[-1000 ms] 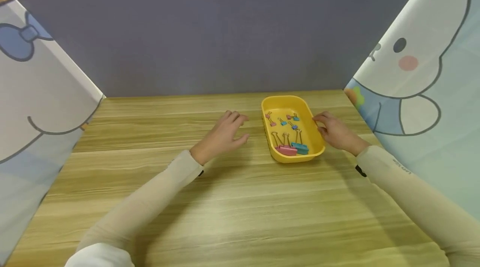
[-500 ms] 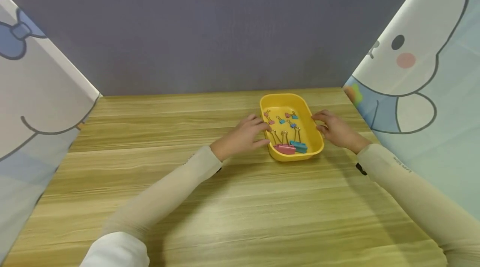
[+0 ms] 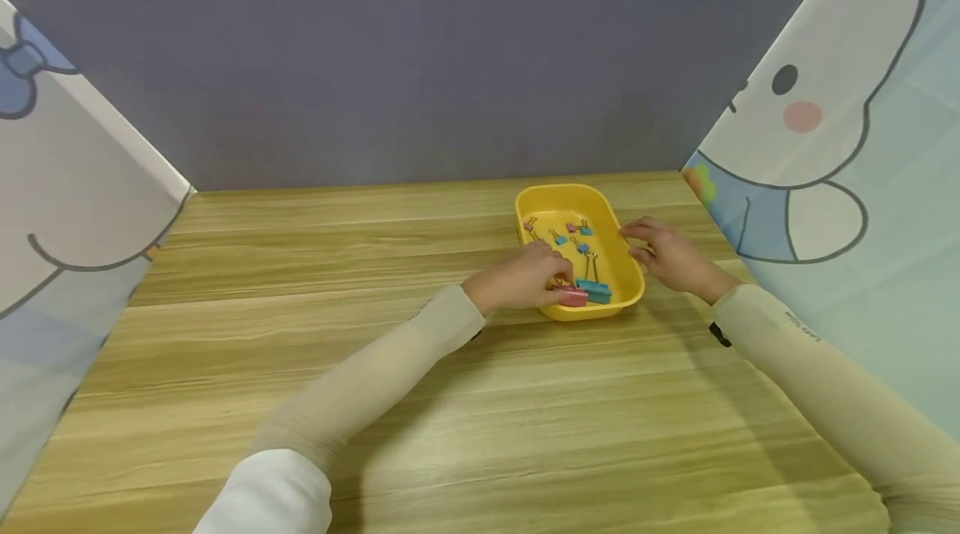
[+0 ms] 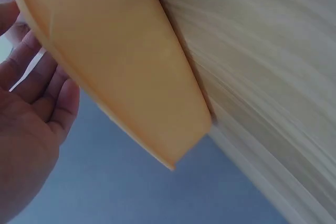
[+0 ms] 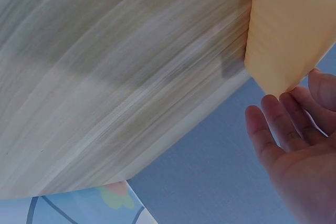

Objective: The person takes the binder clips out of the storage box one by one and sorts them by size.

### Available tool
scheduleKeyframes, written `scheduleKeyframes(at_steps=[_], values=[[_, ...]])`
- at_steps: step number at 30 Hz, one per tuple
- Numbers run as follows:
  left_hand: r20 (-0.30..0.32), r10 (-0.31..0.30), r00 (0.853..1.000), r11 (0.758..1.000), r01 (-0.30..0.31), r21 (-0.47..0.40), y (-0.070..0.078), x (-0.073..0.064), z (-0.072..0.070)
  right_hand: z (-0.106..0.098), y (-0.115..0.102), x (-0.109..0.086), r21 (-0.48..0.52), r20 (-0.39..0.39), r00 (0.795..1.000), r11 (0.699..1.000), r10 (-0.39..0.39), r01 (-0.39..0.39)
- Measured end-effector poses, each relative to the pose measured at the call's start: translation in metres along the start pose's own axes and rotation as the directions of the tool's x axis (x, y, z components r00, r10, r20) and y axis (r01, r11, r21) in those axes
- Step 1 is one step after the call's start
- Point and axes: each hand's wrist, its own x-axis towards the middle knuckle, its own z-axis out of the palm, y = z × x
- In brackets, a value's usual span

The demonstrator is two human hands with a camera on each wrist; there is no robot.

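Note:
A yellow tray [image 3: 628, 277] holds several binder clips. My left hand [image 3: 525, 274] reaches over its left rim, with thumb and fingertips at a large pink binder clip [image 3: 576, 297]. Whether they pinch it is hidden by the hand in the head view and by the tray wall in the left wrist view. A large teal binder clip [image 3: 596, 291] lies right beside the pink one. My right hand [image 3: 671, 259] rests its fingertips at the tray's right rim, fingers loosely extended. In the right wrist view, these fingers [image 5: 281, 121] meet the tray's outer edge.
Small binder clips, pink and blue [image 3: 581, 246], lie scattered in the tray's far half. The tray stands on a wood-grain table [image 3: 420, 434], toward the back right. A dark grey panel [image 3: 420, 59] rises behind, with cartoon-printed sheets [image 3: 825, 209] at both sides.
My left hand has moved right, from beside the tray to over its left rim and down at the large pink clip. The right hand has stayed at the right rim.

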Motion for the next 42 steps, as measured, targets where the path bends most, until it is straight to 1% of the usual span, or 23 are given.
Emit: scheduleKeyframes(at_steps=[3, 6, 9, 13, 15, 17, 22, 28, 34, 37, 40, 42], values=[[0.016, 0.015, 1.000, 1.000, -0.015, -0.024, 0.002, 0.005, 0.003, 0.000, -0.002, 0.001, -0.004, -0.009, 1.000, 1.000, -0.003, 0.003], [0.037, -0.009, 0.999, 0.999, 0.011, -0.046, 0.002, 0.008, 0.005, 0.001, -0.004, 0.002, 0.000, -0.013, 1.000, 1.000, -0.006, 0.006], [0.076, -0.061, 0.995, 0.995, 0.066, -0.070, 0.003, 0.010, 0.006, 0.002, -0.005, 0.003, 0.006, -0.008, 1.000, 1.000, -0.003, 0.003], [0.139, -0.129, 0.982, 0.982, 0.146, -0.121, 0.004, 0.011, 0.005, 0.003, -0.005, 0.003, 0.012, 0.013, 1.000, 1.000, 0.008, -0.008], [0.150, -0.151, 0.977, 0.977, 0.170, -0.127, 0.005, 0.012, 0.004, 0.003, -0.005, 0.003, 0.010, 0.018, 1.000, 1.000, 0.008, -0.009], [0.147, -0.167, 0.975, 0.976, 0.185, -0.118, 0.006, 0.013, 0.004, 0.002, -0.006, 0.002, 0.011, 0.016, 1.000, 1.000, 0.010, -0.010], [0.145, -0.176, 0.974, 0.977, 0.190, -0.093, 0.007, 0.016, 0.004, 0.001, -0.006, 0.002, 0.011, 0.014, 1.000, 1.000, 0.014, -0.014], [0.164, -0.172, 0.971, 0.975, 0.192, -0.115, 0.006, 0.019, 0.004, 0.001, -0.007, 0.001, 0.001, 0.010, 1.000, 1.000, 0.011, -0.011], [0.162, -0.171, 0.972, 0.978, 0.187, -0.094, 0.005, 0.022, 0.006, 0.002, -0.008, 0.002, -0.002, 0.000, 1.000, 1.000, 0.003, -0.003], [0.166, -0.181, 0.969, 0.975, 0.200, -0.101, 0.004, 0.022, 0.006, 0.003, -0.007, 0.003, 0.003, -0.010, 1.000, 1.000, -0.006, 0.006], [0.159, -0.186, 0.970, 0.972, 0.205, -0.111, 0.003, 0.021, 0.006, 0.005, -0.006, 0.004, 0.010, -0.015, 1.000, 1.000, -0.011, 0.011], [0.138, -0.180, 0.974, 0.974, 0.196, -0.112, 0.000, 0.019, 0.005, 0.006, -0.005, 0.006, 0.013, -0.013, 1.000, 1.000, -0.019, 0.019]])
